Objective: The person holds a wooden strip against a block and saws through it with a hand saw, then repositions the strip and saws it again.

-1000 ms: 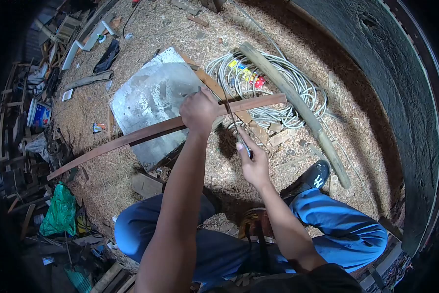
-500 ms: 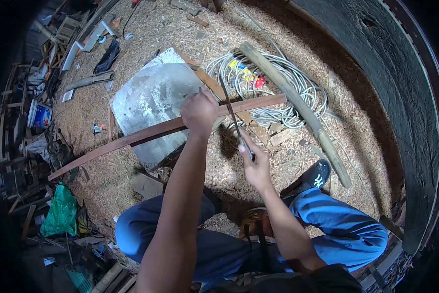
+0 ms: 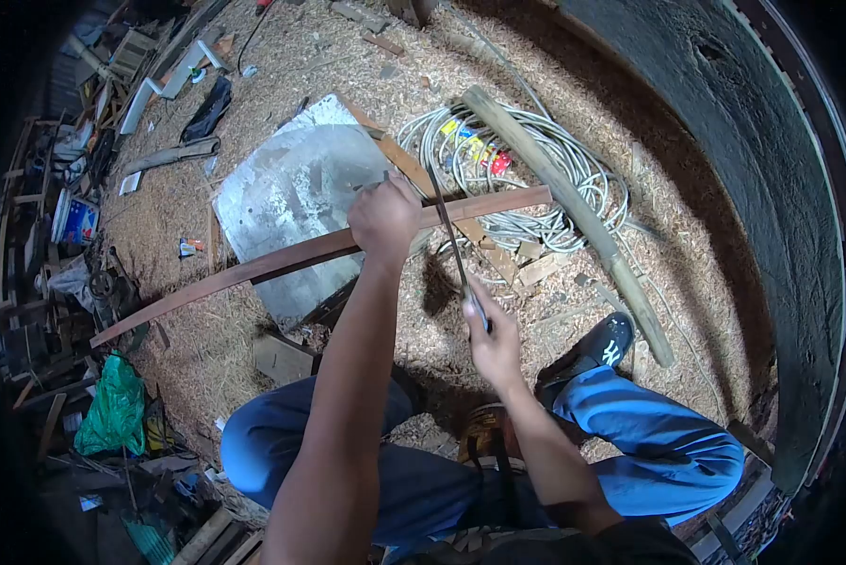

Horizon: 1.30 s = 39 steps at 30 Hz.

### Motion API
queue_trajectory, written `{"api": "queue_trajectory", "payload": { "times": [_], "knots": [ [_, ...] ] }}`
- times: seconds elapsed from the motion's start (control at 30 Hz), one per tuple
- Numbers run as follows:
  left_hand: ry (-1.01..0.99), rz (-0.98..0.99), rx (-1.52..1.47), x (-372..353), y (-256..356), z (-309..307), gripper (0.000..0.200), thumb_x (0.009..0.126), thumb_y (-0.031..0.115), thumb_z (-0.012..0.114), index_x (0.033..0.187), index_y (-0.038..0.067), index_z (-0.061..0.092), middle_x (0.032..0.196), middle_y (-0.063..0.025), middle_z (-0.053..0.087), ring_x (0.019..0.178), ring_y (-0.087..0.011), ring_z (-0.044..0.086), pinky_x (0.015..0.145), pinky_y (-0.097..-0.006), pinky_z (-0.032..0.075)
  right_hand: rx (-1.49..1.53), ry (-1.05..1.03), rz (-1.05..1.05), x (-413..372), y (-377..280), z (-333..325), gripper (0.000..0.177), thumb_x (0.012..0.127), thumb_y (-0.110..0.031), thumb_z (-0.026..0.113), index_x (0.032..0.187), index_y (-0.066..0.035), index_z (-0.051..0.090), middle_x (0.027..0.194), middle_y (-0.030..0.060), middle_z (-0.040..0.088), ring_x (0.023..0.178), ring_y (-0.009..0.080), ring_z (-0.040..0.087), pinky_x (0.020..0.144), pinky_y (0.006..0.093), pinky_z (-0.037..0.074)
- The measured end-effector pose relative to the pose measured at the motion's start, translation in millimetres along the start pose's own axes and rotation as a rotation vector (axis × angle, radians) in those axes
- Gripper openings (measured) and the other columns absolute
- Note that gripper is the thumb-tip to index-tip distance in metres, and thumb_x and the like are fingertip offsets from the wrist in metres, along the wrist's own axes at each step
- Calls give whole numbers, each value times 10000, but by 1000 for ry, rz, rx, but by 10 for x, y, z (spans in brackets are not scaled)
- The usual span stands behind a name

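A long reddish wooden strip (image 3: 253,267) lies at a slant across a metal-topped surface (image 3: 282,188), its right end jutting past the edge. My left hand (image 3: 385,215) is closed on the strip near that edge, with the knuckles up. To its right, my right hand (image 3: 495,341) grips the handle of a handsaw (image 3: 452,235), seen nearly edge-on. The thin blade crosses the strip just right of my left hand. Its teeth cannot be made out, and my fingers hide most of the handle.
Sawdust and shavings cover the ground. Beyond the strip's right end lie a coil of grey cable (image 3: 574,202) and a wooden pole (image 3: 574,202). A green plastic bag (image 3: 112,410) and clutter are at the left. A dark wall-like panel (image 3: 772,141) curves along the right.
My right hand has drawn the handsaw slightly back toward my body, the blade sliding across the strip. My left hand and the strip have barely moved.
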<state>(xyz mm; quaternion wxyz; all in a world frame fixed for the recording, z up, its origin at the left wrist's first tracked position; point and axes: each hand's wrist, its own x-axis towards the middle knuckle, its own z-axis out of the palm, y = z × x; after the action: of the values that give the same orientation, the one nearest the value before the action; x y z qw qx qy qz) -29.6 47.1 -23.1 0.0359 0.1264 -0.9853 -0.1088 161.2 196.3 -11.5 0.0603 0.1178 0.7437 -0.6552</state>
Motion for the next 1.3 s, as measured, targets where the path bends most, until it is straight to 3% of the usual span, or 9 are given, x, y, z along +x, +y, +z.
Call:
{"api": "queue_trajectory", "payload": {
  "times": [0.13, 0.37, 0.6, 0.73, 0.83, 1.0, 1.3],
  "knots": [
    [46, 8, -7, 2, 1, 4, 549, 1008, 315, 395, 741, -6, 753, 774, -243, 718, 731, -422, 717, 755, -509, 571, 25, -17, 36, -359, 37, -103, 426, 1030, -122, 582, 1451, -71, 549, 1406, 183, 619, 1298, 219, 589, 1082, 314, 430],
    [47, 7, -2, -31, -6, -4, 553, 1009, 314, 396, 736, -13, 749, 780, -252, 716, 735, -422, 718, 751, -510, 571, 21, -11, -23, 349, -87, 65, 421, 1029, -135, 586, 1445, -76, 557, 1397, 202, 618, 1300, 256, 596, 1089, 326, 430],
    [38, -11, -28, 3, 8, 0, 554, 1011, 321, 408, 731, -19, 743, 774, -248, 715, 726, -430, 713, 740, -511, 572, 46, -40, 94, -320, 87, -134, 431, 1030, -161, 592, 1448, -62, 551, 1413, 193, 607, 1317, 267, 577, 1109, 349, 420],
    [40, -3, -33, -34, -17, 20, 548, 1010, 318, 408, 744, -22, 746, 781, -255, 714, 730, -436, 711, 747, -516, 569, 14, -65, 61, 328, -108, -36, 409, 1037, -157, 570, 1435, -64, 565, 1402, 196, 616, 1292, 256, 599, 1104, 331, 427],
    [22, 8, -28, -16, 17, 3, 553, 1009, 319, 407, 748, -30, 747, 778, -263, 712, 738, -434, 716, 755, -516, 570, 40, -22, -70, 266, -55, -50, 402, 1033, -141, 568, 1428, -64, 572, 1398, 195, 620, 1287, 255, 603, 1101, 316, 422],
    [35, -2, -16, -9, 16, -19, 564, 1009, 323, 402, 741, -35, 746, 774, -262, 714, 743, -435, 720, 763, -509, 573, 63, -8, 62, -355, 32, -86, 416, 1045, -118, 549, 1457, -55, 542, 1383, 191, 634, 1293, 229, 591, 1090, 319, 417],
    [86, 37, -32, -29, 10, -20, 548, 1006, 312, 421, 712, -19, 743, 746, -257, 705, 714, -422, 718, 727, -508, 572, 39, 20, -68, 242, -13, 76, 400, 1038, -161, 576, 1429, -76, 574, 1356, 220, 642, 1296, 267, 596, 1076, 336, 440]
  ]
}}
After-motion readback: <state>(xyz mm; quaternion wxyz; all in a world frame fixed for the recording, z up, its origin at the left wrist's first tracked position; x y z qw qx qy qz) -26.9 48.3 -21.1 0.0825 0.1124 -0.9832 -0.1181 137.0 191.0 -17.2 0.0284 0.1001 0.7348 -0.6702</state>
